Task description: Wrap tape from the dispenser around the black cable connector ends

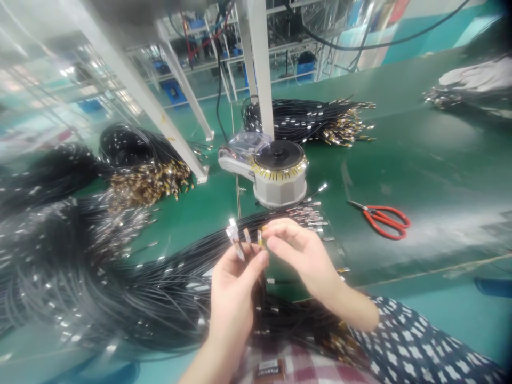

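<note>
Left hand (234, 285) grips several cables (240, 252), ends upward. Right hand (302, 253) is narrow beside them; contact unclear. Beyond the hands: dispenser (278, 188), post (262, 69). To their right: scissors (370, 212). To their left: bundle (168, 298). Green desk (440, 176); teal floor (432, 293).

Pale lettering with an initial "P", otherwise blurred, on the checked cloth's (316, 370) brown patch (262, 375).

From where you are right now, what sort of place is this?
Probably a cable workshop or factory: bundles of black cables on a green bench, a tape dispenser among them, and metal racks behind.
</note>
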A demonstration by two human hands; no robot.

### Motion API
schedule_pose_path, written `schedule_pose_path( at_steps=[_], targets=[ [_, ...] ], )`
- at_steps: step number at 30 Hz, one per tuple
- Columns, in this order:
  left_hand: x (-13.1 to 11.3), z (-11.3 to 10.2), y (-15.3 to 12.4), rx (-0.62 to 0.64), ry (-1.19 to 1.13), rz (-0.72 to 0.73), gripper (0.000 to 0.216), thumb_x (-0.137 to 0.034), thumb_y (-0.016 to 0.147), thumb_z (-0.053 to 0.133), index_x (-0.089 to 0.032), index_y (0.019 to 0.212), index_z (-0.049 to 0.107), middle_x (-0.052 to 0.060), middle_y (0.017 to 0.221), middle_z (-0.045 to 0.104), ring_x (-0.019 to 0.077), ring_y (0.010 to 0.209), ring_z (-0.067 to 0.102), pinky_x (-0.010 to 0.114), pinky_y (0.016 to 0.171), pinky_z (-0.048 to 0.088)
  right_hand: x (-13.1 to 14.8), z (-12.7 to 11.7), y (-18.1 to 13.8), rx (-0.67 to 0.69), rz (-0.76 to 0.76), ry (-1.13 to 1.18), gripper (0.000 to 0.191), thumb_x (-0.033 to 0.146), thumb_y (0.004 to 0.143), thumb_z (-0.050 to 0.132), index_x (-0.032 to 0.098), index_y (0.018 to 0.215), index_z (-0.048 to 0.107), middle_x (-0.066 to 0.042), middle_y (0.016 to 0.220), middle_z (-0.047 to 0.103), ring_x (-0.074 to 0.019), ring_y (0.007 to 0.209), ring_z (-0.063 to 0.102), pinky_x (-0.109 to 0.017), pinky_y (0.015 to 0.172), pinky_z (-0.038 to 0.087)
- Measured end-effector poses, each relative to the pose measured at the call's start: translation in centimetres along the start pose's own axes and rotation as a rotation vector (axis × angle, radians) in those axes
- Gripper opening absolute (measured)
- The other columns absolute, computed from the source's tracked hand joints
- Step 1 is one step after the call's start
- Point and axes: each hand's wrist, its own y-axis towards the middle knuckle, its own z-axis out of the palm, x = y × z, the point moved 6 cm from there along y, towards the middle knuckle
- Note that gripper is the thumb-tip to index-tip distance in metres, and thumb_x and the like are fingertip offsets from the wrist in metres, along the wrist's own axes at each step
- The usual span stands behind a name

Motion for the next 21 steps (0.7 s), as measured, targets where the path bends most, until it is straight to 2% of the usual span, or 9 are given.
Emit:
schedule_pose_path(
  at_steps=[5,10,15,18,21],
  targets=[
    [-0.04,0.09,0.01,0.001,-0.007,-0.015,0.018,-0.017,0.063,0.083,-0.015,0.074,0.069,-0.001,0.071,0.067,0.0088,0.064,0.058,0.018,0.063,0.049,0.11,-0.01,0.27,-0.030,0.012,-0.033,0.012,0.022,0.077,0.069,0.019,0.066,0.066,-0.003,0.089,0.065,-0.0174,0.089,0.060,-0.035,0.091,0.045],
    [0.06,0.46,0.20,0.097,-0.031,-0.087,0.018,-0.019,0.064,0.083,-0.013,0.073,0.068,0.000,0.066,0.065,0.0095,0.058,0.057,0.019,0.059,0.047,-0.51,0.19,0.62,0.068,0.097,0.115,0.016,0.026,0.076,0.071,0.019,0.062,0.067,-0.003,0.085,0.063,-0.0163,0.080,0.060,-0.033,0.079,0.050],
    [0.62,0.76,0.47,0.217,-0.040,-0.175,0.014,-0.022,0.071,0.078,-0.012,0.074,0.068,0.001,0.059,0.062,0.0094,0.056,0.054,0.019,0.055,0.043,-0.69,0.49,0.70,0.155,0.114,0.188,0.016,0.031,0.077,0.070,0.019,0.068,0.065,-0.003,0.094,0.060,-0.0151,0.076,0.060,-0.032,0.071,0.051],
    [0.72,0.92,0.39,0.223,-0.041,-0.193,0.015,-0.023,0.070,0.078,-0.012,0.074,0.068,0.000,0.059,0.061,0.0085,0.056,0.052,0.018,0.055,0.042,-0.56,0.60,0.59,0.149,0.064,0.162,0.016,0.032,0.080,0.067,0.019,0.071,0.063,-0.004,0.101,0.059,-0.0154,0.080,0.061,-0.033,0.075,0.051],
    [0.65,0.74,0.24,0.161,-0.045,-0.170,0.020,-0.019,0.065,0.082,-0.013,0.080,0.069,-0.001,0.066,0.063,0.0077,0.058,0.053,0.018,0.056,0.043,-0.51,0.62,0.39,0.115,0.015,0.140,0.016,0.031,0.082,0.065,0.019,0.072,0.062,-0.004,0.102,0.060,-0.0167,0.091,0.060,-0.034,0.085,0.049]
  ],
)
